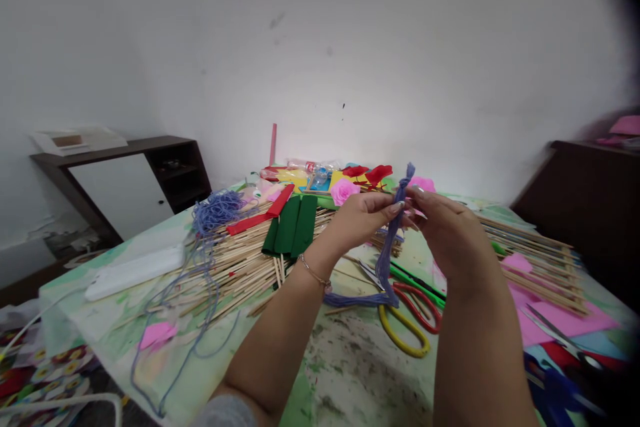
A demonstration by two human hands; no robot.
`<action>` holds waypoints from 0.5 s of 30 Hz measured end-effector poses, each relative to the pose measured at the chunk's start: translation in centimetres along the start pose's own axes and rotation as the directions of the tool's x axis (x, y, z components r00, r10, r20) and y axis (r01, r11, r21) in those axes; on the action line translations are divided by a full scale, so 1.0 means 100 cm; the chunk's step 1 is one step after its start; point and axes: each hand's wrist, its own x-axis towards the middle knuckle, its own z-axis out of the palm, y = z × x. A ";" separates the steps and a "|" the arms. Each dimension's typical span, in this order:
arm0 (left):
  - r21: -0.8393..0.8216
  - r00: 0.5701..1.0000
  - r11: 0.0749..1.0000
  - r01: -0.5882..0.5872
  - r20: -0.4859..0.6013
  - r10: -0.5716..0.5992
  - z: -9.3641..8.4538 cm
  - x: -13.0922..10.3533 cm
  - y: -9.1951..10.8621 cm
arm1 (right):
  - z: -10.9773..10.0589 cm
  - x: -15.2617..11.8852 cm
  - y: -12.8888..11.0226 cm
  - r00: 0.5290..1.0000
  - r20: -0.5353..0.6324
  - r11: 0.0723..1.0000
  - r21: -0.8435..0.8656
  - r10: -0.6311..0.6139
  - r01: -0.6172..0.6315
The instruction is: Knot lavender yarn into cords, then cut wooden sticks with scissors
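Observation:
A bundle of purple-blue yarn [384,260] hangs upright from my hands, knotted near its top with a short tuft above. Its lower part bends and lies along the table to the left. My left hand [367,217] pinches the bundle just below the knot, between thumb and fingers. From the other side, my right hand [443,223] has its bent fingertips closed at the yarn's right edge; any single strand between them is too small to make out. Beneath the hands lie scissors with red and yellow handles [404,333], partly behind the yarn.
Many thin wooden sticks [240,267] cover the table's left middle, with folded green felt [297,227] on them. Loose purple yarn [217,212] trails leftward. Pink paper flower [345,191], red flowers [379,175], a stick frame [543,263] and more scissors [565,337] lie around.

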 end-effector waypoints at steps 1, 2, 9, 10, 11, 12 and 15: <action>0.004 1.000 1.000 -0.001 0.007 0.001 0.000 0.000 0.000 | -0.001 0.000 -0.001 1.000 0.018 1.000 -0.009 0.002 -0.002; 0.010 1.000 1.000 -0.002 0.014 0.002 0.000 0.000 -0.001 | -0.002 -0.001 -0.002 0.999 0.032 1.000 -0.018 0.006 -0.006; 0.030 1.000 0.999 0.013 0.021 -0.013 0.002 -0.001 -0.001 | -0.010 0.001 -0.001 1.000 0.015 0.997 -0.082 -0.010 0.012; 0.027 1.000 0.999 0.021 0.010 -0.021 0.003 -0.001 -0.001 | -0.010 0.001 -0.001 1.000 0.020 0.996 -0.086 -0.015 0.017; 0.024 1.000 0.999 0.032 0.000 -0.032 0.004 -0.002 0.000 | -0.011 0.001 -0.001 1.000 0.024 0.996 -0.091 -0.019 0.021; 0.020 0.999 0.999 0.041 -0.010 -0.041 0.004 -0.002 0.000 | -0.011 0.001 -0.002 0.999 0.028 0.995 -0.098 -0.023 0.025; 0.039 0.998 0.998 0.057 -0.032 -0.056 0.004 -0.001 0.000 | -0.012 0.000 -0.003 0.999 0.024 0.992 -0.121 -0.024 0.026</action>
